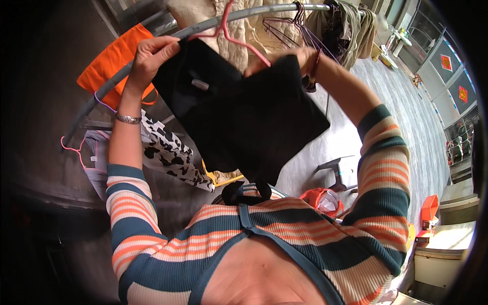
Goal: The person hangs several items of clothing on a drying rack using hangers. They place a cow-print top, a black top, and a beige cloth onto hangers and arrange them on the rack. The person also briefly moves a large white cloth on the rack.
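A black garment [244, 126] with a small pale label inside hangs spread in front of me. My left hand [152, 55] pinches its upper left corner between thumb and fingers. At the other upper corner, my right hand [303, 61] grips the cloth; part of that hand is blurred and covered by the fabric. A pink clothes hanger [244, 45] reaches into the top of the garment, one arm end near my right fingers. Its hook rises past the curved metal rail [244, 14], and whether it rests on the rail I cannot tell.
An orange bag [114, 65] and a black-and-white patterned garment [167, 152] hang on the left. Several empty hangers [299, 28] and draped clothes [343, 34] are on the rail at right. Below stand a grey stool [339, 171], a red bag [322, 200] and a yellow container [219, 183].
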The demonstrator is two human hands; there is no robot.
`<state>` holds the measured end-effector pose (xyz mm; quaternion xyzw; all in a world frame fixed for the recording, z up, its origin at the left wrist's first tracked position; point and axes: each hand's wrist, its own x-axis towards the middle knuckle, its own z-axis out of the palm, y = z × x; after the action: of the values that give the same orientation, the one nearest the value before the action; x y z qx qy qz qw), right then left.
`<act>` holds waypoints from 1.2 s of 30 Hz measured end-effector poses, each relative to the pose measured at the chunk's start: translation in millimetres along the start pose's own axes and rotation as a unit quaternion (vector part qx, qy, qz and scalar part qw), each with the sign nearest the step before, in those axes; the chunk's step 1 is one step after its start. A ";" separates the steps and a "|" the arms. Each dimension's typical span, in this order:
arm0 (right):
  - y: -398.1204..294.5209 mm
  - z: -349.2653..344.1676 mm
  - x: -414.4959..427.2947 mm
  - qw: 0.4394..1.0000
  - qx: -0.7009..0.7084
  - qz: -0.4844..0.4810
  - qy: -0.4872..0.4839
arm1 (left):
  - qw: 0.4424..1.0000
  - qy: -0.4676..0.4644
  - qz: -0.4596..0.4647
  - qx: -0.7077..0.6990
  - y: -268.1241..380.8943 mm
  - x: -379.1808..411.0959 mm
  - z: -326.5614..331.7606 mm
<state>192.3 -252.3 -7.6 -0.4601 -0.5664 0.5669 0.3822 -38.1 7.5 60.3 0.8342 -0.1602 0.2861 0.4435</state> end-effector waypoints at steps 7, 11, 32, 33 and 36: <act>-79.0 30.2 -41.8 0.951 -0.216 -0.012 0.221 | 0.997 0.037 -0.064 -0.020 -15.4 -10.9 -7.4; -84.4 46.8 -48.7 0.911 -0.228 -0.067 0.337 | 0.990 0.118 -0.072 -0.005 -22.7 -13.3 -8.6; -102.8 66.9 -33.3 0.602 -0.584 -0.074 0.540 | 0.947 0.314 -0.063 -0.011 -6.7 -30.8 -5.8; -96.6 61.4 -22.1 0.591 -0.578 -0.125 0.548 | 0.951 0.299 -0.056 0.063 -4.1 -46.2 -10.0; -104.2 61.4 -26.5 0.577 -0.549 -0.125 0.592 | 0.976 0.154 0.039 0.147 18.0 -49.7 -6.8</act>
<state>132.0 -288.6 94.3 -0.7402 -0.4691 -0.3037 0.3739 -88.8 3.9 44.2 0.8295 -0.0791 0.4485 0.3234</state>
